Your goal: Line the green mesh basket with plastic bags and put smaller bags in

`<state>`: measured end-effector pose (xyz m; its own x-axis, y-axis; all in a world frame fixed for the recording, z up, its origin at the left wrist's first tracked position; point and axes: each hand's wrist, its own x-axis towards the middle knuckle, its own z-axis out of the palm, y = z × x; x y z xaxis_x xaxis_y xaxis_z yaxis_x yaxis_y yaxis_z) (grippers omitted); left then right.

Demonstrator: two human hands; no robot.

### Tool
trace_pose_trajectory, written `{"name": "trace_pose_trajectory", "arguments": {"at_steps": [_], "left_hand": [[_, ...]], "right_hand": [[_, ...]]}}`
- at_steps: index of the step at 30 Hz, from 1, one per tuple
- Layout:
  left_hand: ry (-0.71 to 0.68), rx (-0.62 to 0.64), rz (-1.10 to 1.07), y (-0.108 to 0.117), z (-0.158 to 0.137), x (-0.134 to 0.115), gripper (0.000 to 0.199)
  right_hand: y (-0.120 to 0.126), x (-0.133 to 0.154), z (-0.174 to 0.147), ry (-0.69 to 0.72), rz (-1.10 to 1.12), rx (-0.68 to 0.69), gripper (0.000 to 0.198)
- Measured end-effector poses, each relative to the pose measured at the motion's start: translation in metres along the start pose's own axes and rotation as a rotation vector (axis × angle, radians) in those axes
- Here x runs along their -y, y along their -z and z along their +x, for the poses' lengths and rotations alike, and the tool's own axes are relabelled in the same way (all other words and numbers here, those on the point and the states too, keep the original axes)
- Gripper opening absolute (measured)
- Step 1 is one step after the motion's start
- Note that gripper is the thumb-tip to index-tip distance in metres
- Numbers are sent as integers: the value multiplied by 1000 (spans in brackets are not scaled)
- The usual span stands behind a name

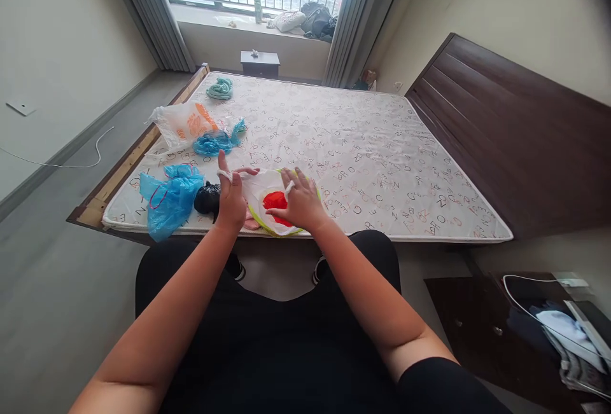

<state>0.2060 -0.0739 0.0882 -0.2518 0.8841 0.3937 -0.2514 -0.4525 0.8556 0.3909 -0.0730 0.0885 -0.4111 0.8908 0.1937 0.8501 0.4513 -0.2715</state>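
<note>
A round white piece [258, 186] with a yellow-green rim and a red patch in its middle lies at the mattress's near edge. Across its right side rests my right hand [302, 201], fingers stretched out and flat. My left hand [231, 201] stands upright at its left side with thumb and fingers apart. White strips show around or against fingers of both hands; whether these belong to the white piece, I cannot tell. Left of my left hand are a black plastic bundle [207, 199] and a blue plastic bag [174, 201]. Something pink [251, 222] shows partly under the white piece.
The patterned mattress [353, 147] carries another blue bag [212, 142], a white bag with orange print [184, 123] and a coiled teal item [220, 88]. A dark headboard [515, 128] stands right. At lower right is a dark cabinet [465, 318].
</note>
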Motion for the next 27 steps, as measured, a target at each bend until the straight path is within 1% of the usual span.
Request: {"name": "trace_pose_trajectory", "arguments": {"at_steps": [2,3,5,7,9,10,12,13,14,16,17,18,19,21,22,23,24,26,27], "left_hand": [[10,34,57,-8,-7,1,70],[19,49,87,-11,-10,1,67],[34,71,142,-15,-16,0,60],[56,70,171,-16,-18,-3,50],[95,26,167,-11,-14,-8,41],[120,-6,152,-7,-11,-10,38],[183,-51,106,5,0,-15,38],[229,-36,83,12,5,-17,40],[285,9,64,21,9,-19,42],[392,164,63,39,15,-22,44],[407,233,90,48,16,-23,44],[374,265,134,56,16,-22,43],[293,247,184,64,15,-20,39],[77,135,276,73,11,-11,33],[7,102,310,74,9,-4,36],[-14,109,343,73,8,3,43],[10,158,380,69,7,11,56],[105,295,478,55,5,27,87],[128,335,527,46,3,33,95]], "right_hand": [[-13,21,5,27,16,3,107],[-19,29,8,35,21,5,104],[-32,37,14,33,22,22,87],[-41,34,20,11,8,85,61],[-44,23,26,-15,-12,178,39],[-45,15,28,-21,-18,215,32],[-45,-1,30,-13,-19,251,26],[-45,-9,30,-7,-15,255,25],[-45,-16,30,-2,-11,257,24],[-45,-26,29,-9,-1,257,23],[-45,-30,28,-22,8,252,23],[-46,-32,27,-39,21,242,23],[-46,-35,27,-56,40,230,23],[-47,-38,27,-90,91,200,23],[-47,-39,27,-104,119,186,24],[-47,-40,28,-113,146,175,25],[-48,-40,28,-115,167,171,26],[-50,-40,28,-91,186,185,27],[-51,-38,28,-66,183,199,26]]}}
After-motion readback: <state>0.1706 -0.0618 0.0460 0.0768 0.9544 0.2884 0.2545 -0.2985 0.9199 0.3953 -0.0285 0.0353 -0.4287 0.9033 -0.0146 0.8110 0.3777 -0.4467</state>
